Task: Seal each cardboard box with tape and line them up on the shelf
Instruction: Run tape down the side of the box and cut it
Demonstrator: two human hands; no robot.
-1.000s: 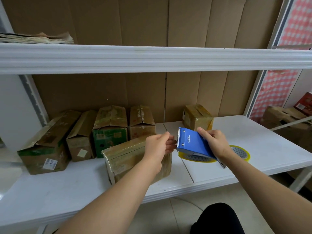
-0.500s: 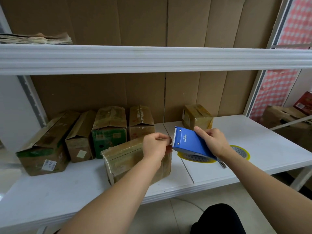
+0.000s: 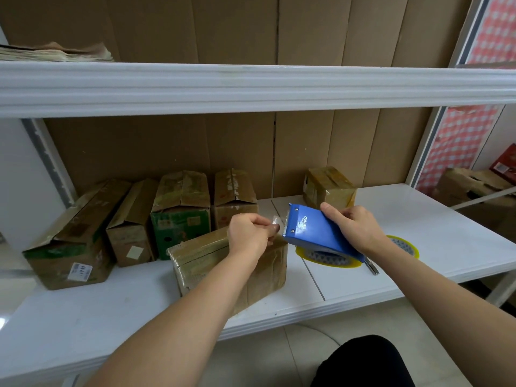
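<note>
Far left of the white shelf [image 3: 83,317] there's a row of four cardboard boxes pushed back toward the cardboard backing, side by side and touching or nearly so: a big one with a white label [image 3: 69,241], a slimmer brown one [image 3: 131,227], a green-fronted one [image 3: 180,216] and a brown one with torn tape marks [image 3: 234,196]. Looks to me like that's the lineup in progress, which is why they're packed tight against each other. In front of that row, closer to the shelf edge, sits a fifth box [image 3: 212,261], turned a bit askew and already shiny with tape, so I'd guess it's the one being worked on. The left hand [image 3: 250,236] hovers over its right end, fingers curled, pinching the loose end of clear tape [image 3: 276,220] between thumb and finger, probably to pull a strip out. Right next to that is the blue tape dispenser [image 3: 315,233], toothed edge pointing at the left hand, gripped by the right hand [image 3: 354,222] with fingers wrapped over its top so it stays steady against the pull. Under it I can see two yellow-rimmed tape rolls lying flat on the shelf, one [image 3: 326,259] below the dispenser and one [image 3: 403,247] partly hidden behind the right wrist. A sixth box [image 3: 329,188] sits alone at the back, well apart from the row, so it likely needs moving over. So six boxes, two rolls, one dispenser.
</note>
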